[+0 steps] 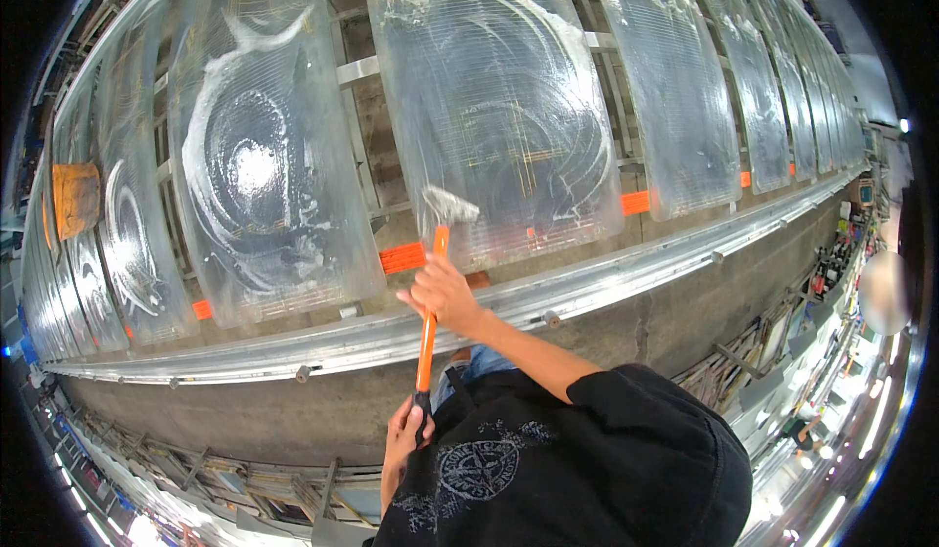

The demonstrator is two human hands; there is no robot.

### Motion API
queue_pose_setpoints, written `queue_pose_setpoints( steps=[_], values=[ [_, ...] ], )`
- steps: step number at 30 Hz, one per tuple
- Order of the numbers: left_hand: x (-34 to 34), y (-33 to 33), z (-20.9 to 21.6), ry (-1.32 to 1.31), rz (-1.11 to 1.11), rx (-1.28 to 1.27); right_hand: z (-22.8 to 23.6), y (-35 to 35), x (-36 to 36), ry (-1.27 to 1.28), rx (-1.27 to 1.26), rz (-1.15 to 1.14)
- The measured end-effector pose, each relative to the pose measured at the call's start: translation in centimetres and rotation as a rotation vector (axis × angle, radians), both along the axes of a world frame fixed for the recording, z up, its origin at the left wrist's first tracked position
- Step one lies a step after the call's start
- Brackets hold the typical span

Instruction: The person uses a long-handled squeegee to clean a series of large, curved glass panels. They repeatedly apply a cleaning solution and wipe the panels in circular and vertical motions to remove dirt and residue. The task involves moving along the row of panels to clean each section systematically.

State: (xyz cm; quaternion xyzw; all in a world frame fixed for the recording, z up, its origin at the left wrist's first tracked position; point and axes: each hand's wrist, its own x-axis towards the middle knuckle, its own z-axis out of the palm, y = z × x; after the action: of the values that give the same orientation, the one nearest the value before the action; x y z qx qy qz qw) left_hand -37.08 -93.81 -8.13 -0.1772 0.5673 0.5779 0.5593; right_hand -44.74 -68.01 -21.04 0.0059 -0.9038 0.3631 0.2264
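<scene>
With both hands I hold an orange-handled scrubber (427,341) whose wide, whitish head (450,205) rests on the near left corner of a clear ribbed panel (489,126). My right hand (445,293) is wrapped round the upper part of the orange shaft, just below the head. Lower down, close to my body, my left hand (401,432) grips the black handle end. White foamy streaks curve across the wet panel. To its left lies another clear panel (333,214) with a similar ring of foam.
More panels lie in a row on a metal frame, with gaps between them. A long silver rail (489,307) runs along the near edge. Orange strips (403,257) show between panels. An orange-yellow cloth-like piece (76,200) lies far left. Stacked frames (284,493) stand behind me.
</scene>
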Motion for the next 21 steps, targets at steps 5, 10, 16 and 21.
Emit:
queue_pose_setpoints(
  steps=[5, 10, 16, 21],
  values=[
    [-12.3, 11.3, -1.8, -0.062, 0.201, 0.014, -2.4, 9.4, -15.3, 0.185, 0.071, -0.073],
    [-23.0, 20.0, 0.2, 0.042, 0.259, 0.05, -1.6, 16.2, -26.5, 0.299, 0.066, -0.042],
    [-15.9, 13.9, 0.3, 0.079, 0.193, -0.012, -1.4, 11.2, -18.4, 0.294, 0.028, -0.101],
    [-1.9, 1.6, 0.3, -0.047, -0.001, 0.003, -0.5, 1.9, 1.2, -0.024, 0.1, -0.097]
  ],
)
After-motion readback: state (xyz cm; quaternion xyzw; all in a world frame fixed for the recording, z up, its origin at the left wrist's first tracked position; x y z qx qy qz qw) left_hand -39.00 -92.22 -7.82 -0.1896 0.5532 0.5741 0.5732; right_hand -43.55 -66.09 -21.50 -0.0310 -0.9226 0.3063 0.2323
